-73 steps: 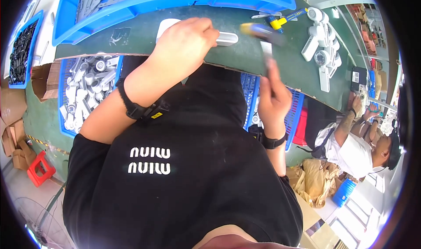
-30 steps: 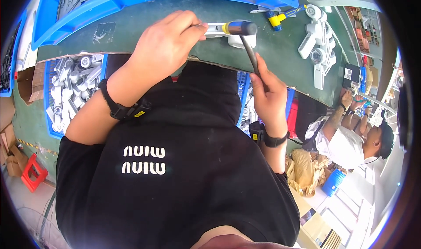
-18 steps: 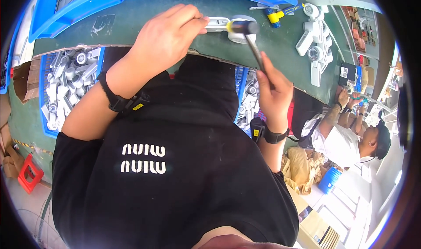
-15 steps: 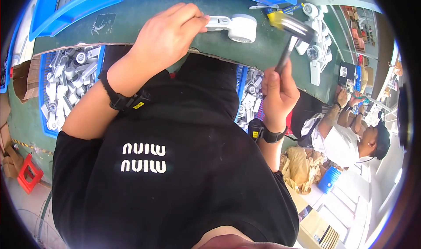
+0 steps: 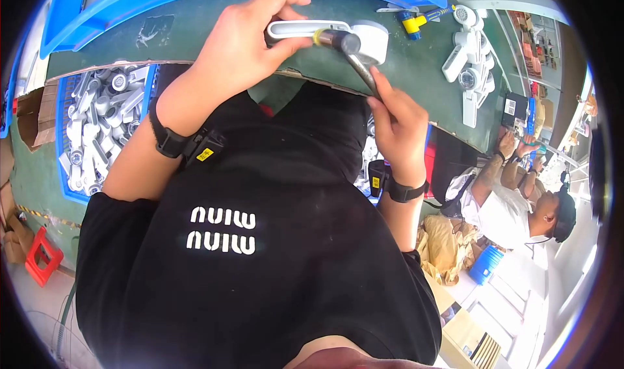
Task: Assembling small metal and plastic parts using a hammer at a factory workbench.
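My left hand (image 5: pixel 244 41) holds a white handheld fan body (image 5: pixel 372 43) by its long hollow handle, thumb below and fingers above, over the green table. The fan's round head points right. In my right hand (image 5: pixel 403 128) is a hammer (image 5: pixel 349 43), my fingers closed around its dark shaft. The hammer's cylindrical head lies over the fan's handle, close to where it joins the round head; I cannot tell whether they touch. Part of the fan is hidden behind the hammer.
A yellow mallet (image 5: pixel 411 26) with a blue handle lies on the table (image 5: pixel 312 5), left of several white fan bodies (image 5: pixel 469 76). Blue trays (image 5: pixel 149 8) line the far edge. A blue crate (image 5: pixel 63 141) of white parts stands below left. Another person (image 5: pixel 500 206) works at right.
My right hand has swung the hammer left and down onto the fan body's handle. The fan body has turned, its hollow side now showing, and my left fingers have shifted their grip.
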Tool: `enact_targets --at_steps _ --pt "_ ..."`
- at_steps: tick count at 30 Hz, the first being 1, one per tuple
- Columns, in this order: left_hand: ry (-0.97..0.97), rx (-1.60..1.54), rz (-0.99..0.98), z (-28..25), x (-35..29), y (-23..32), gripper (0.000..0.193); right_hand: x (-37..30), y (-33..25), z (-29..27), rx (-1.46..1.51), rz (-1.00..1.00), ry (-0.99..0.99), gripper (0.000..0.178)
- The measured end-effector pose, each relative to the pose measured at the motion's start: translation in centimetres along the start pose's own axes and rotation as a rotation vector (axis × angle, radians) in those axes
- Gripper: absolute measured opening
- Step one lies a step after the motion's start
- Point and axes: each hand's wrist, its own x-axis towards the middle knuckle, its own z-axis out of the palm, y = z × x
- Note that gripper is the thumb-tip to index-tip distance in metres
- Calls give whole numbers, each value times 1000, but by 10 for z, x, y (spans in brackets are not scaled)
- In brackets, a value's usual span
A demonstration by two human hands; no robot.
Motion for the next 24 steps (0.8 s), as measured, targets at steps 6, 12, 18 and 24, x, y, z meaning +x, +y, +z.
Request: enact_targets --at_steps 6,12,18,24 --pt "-31 42 -17 1 1 -1 46 -28 -2 16 615 89 434 46" --pt "-12 -2 -27 -3 1 1 58 11 -17 3 44 172 -6 51" --pt "35 50 -74 -3 1 7 70 19 -12 25 116 -12 -51 53" --pt "-25 8 -188 -10 2 17 106 16 -20 28 311 -102 202 54"
